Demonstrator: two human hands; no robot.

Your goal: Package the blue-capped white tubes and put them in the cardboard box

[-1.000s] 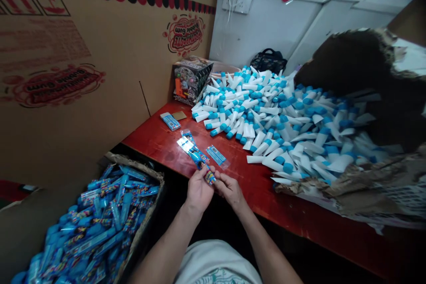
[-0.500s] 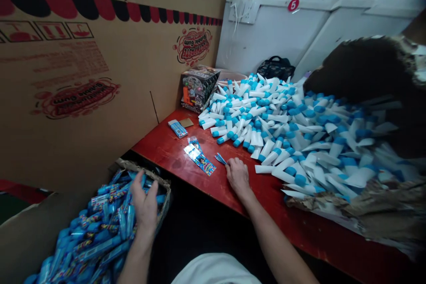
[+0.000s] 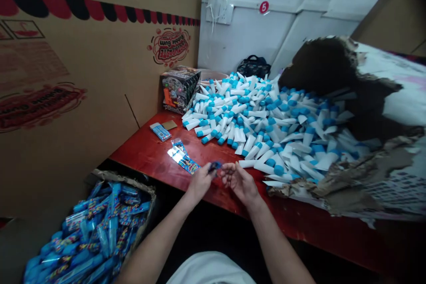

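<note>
1. Left hand (image 3: 200, 181) pinches a small, dark-blue, blurred piece of unclear material (image 3: 214, 167), centre of frame; could drop if the pinch loosens.
2. Right hand (image 3: 242, 181) just beside it, fingers part-curled; can't tell if it grips anything. Mistimed reach might knock the piece away.
3. Loose heap of white, blue-capped tubes (image 3: 246, 102), right of centre: a bump could start a slide.
4. Flat, glossy blue printed strips (image 3: 182, 159), left of centre: a stray brush could scatter them.

Carton (image 3: 109, 66) reading "TOOTHPASTE Bubble Gum" (upside down), "5" on disc (image 3: 264, 7)
</note>
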